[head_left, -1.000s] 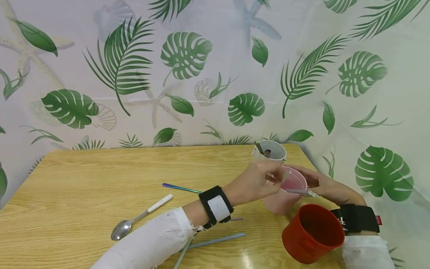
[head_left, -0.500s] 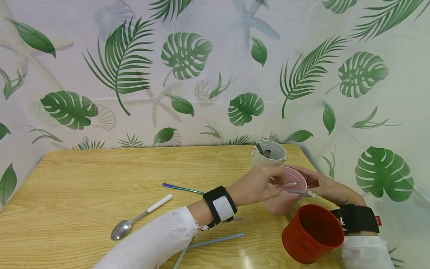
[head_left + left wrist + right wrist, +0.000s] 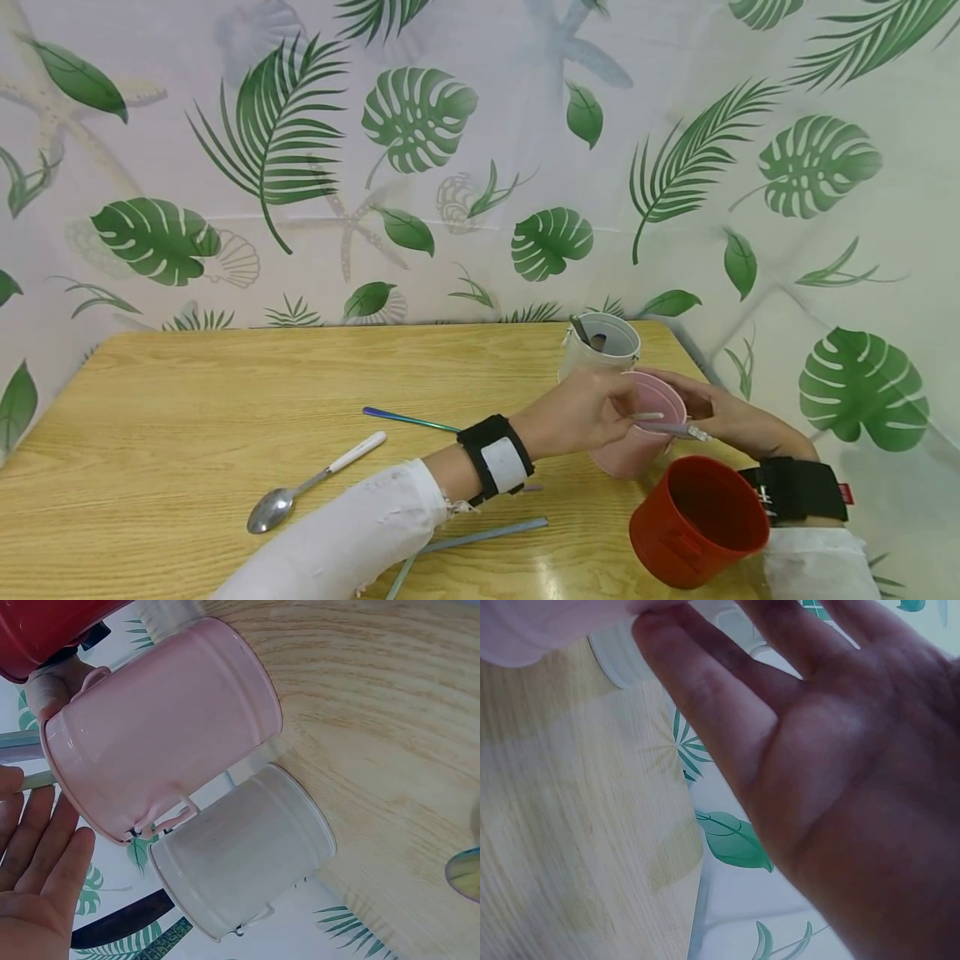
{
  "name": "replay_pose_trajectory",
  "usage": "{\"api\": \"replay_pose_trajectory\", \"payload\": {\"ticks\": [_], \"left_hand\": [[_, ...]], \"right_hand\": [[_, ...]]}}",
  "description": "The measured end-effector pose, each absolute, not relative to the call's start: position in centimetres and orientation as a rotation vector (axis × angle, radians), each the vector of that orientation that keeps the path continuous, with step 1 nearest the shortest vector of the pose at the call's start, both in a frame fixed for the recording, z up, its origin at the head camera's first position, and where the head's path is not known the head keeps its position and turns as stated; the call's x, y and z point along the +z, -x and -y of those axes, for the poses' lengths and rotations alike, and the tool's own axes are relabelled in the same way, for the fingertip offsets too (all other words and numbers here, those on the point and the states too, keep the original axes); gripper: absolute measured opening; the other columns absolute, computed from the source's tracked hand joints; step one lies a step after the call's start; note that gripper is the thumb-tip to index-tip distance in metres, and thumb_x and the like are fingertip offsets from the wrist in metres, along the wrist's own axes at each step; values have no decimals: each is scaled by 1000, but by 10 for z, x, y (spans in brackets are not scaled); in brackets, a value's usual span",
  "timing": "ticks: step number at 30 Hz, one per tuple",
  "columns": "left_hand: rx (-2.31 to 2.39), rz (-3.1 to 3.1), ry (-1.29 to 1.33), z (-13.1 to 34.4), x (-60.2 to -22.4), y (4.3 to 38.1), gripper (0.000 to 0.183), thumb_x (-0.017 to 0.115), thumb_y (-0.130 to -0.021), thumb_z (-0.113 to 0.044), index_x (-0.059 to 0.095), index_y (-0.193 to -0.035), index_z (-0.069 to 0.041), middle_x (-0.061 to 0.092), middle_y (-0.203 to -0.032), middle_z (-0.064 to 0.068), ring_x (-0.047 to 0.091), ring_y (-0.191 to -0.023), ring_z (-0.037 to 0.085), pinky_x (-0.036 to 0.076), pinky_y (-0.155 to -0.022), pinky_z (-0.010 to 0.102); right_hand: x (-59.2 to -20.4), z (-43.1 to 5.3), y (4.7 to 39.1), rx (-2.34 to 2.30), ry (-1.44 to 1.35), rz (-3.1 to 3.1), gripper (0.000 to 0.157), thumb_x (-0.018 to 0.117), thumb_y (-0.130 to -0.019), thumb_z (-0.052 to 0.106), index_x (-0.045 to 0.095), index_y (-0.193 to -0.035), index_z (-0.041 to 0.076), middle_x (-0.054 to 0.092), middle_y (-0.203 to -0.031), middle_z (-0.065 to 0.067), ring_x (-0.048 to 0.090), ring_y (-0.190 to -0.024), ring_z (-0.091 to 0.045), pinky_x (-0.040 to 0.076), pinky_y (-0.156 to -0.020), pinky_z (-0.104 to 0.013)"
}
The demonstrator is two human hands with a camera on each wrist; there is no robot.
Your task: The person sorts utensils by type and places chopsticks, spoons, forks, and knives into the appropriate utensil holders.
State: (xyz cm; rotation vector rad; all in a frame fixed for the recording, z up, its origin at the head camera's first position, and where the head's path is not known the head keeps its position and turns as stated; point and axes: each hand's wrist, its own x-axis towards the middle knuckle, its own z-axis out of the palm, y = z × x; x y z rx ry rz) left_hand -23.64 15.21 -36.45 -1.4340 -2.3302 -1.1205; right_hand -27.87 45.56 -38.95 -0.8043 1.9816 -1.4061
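My left hand pinches a slim pale green stick over the mouth of the pink bucket. In the left wrist view the stick points in over the rim, and the hand's other fingers are extended. My right hand reaches around the pink bucket's far right side and holds it; its fingers touch the wall in the right wrist view. A purple-grey stick with a clear tip leans across the rim. The bucket's inner bottom is hidden.
Behind stands a white bucket with dark handles in it; a red bucket tilts at the front right. On the table lie a white-handled spoon, a rainbow metal handle, a blue-grey stick and a green stick.
The left hand has moved slightly right, and its pale green stick has tipped from steep to nearly level over the pink bucket. The right hand and the buckets stay in place.
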Motion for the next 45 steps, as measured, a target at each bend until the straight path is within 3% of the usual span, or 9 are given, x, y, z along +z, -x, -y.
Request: {"api": "replay_pose_trajectory", "payload": {"ticks": [14, 21, 33, 39, 45], "left_hand": [[-1007, 2423, 1419, -154, -362, 234, 14, 72, -93, -5, 73, -107, -7, 68, -93, -4, 58, -84, 4, 44, -76, 7], [-904, 2463, 1406, -157, -361, 231, 6, 69, -93, -6, 72, -95, -11, 66, -85, -7, 56, -78, 2, 43, -72, 8], [-914, 2407, 1448, -153, -357, 227, 7, 67, -95, -4, 71, -97, -10, 66, -86, -6, 56, -79, 3, 42, -73, 8], [-963, 2332, 1490, -146, -345, 216, 13, 66, -100, -9, 74, -110, -11, 70, -102, -8, 57, -96, 1, 41, -87, 5], [-991, 2247, 1484, -124, -338, 204, 10, 66, -96, -2, 70, -100, -10, 65, -96, -3, 56, -92, 9, 40, -83, 9]], "right_hand": [[-391, -456, 279, -1413, 776, -1988, 79, 58, -98, -1, 20, -165, 15, 37, -164, 5, 47, -140, -9, 49, -105, -34], [-389, -455, 277, -1391, 785, -2043, 76, 56, -99, -2, 22, -165, 14, 41, -161, 6, 47, -138, -6, 50, -104, -31], [-387, -455, 276, -1367, 798, -2052, 77, 60, -99, 2, 21, -165, 13, 44, -158, 10, 49, -136, -6, 50, -103, -31], [-388, -456, 278, -1365, 794, -2049, 77, 61, -98, 4, 22, -164, 12, 45, -157, 11, 50, -136, -7, 49, -104, -30], [-388, -454, 277, -1372, 811, -2043, 77, 59, -98, 0, 23, -165, 13, 43, -160, 3, 50, -137, -11, 51, -104, -34]]}}
